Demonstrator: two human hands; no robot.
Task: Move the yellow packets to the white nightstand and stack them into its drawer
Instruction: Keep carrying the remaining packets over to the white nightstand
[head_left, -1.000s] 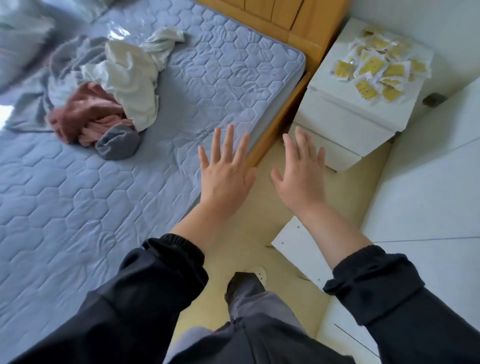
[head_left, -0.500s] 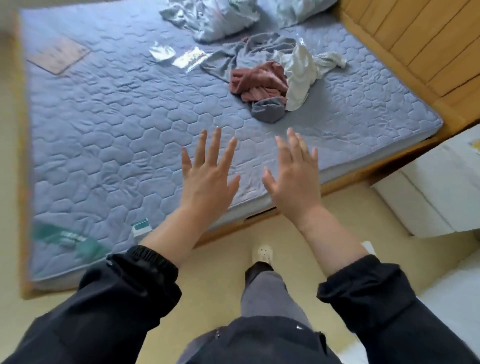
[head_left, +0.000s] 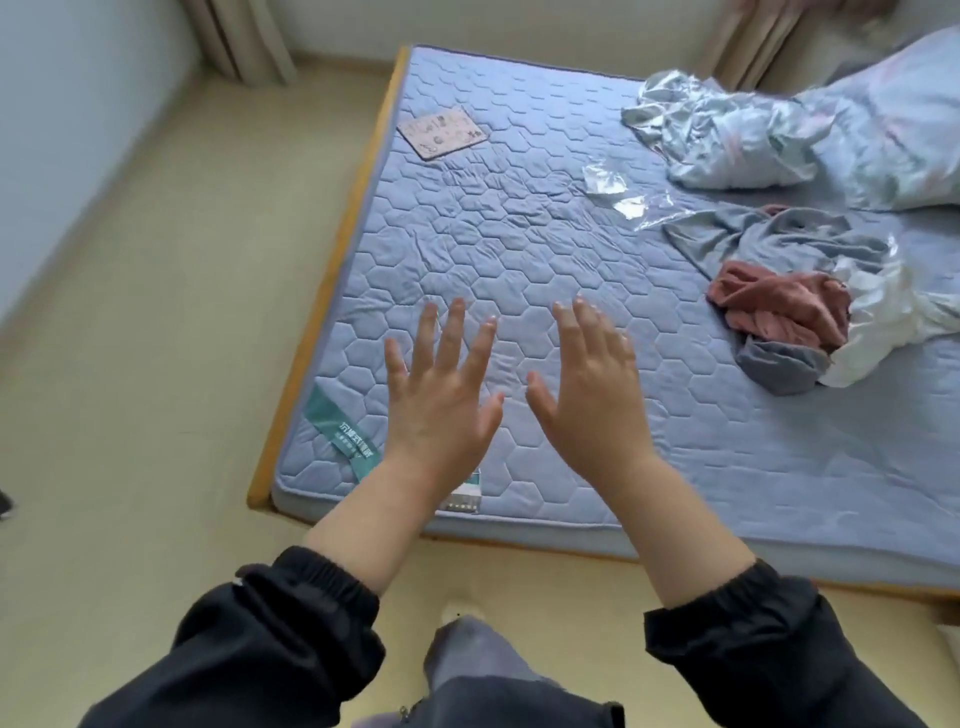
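Left hand (head_left: 441, 400): raised over the mattress (head_left: 519, 244) near its 6 o'clock edge, fingers straight and spread, holding nothing.
Right hand (head_left: 587, 405): just beside the left, palm down, fingers straight, also empty.
Reason for pose: judged to be both hands kept free and forward, ready to gather, with no load to steady.
Yellow packets: none in view.
White nightstand: out of view as well.
Flat card (head_left: 441, 132): lies at 11 o'clock on the mattress; pinkish, too blurred to identify, probably not a packet.
Clothes heap (head_left: 779, 312): at 2 o'clock, well apart from both hands.
Clear wrappers (head_left: 623, 200): at 1 o'clock, crumpled.
Step judged: locating the packets; the drawer stacking is not yet under way.
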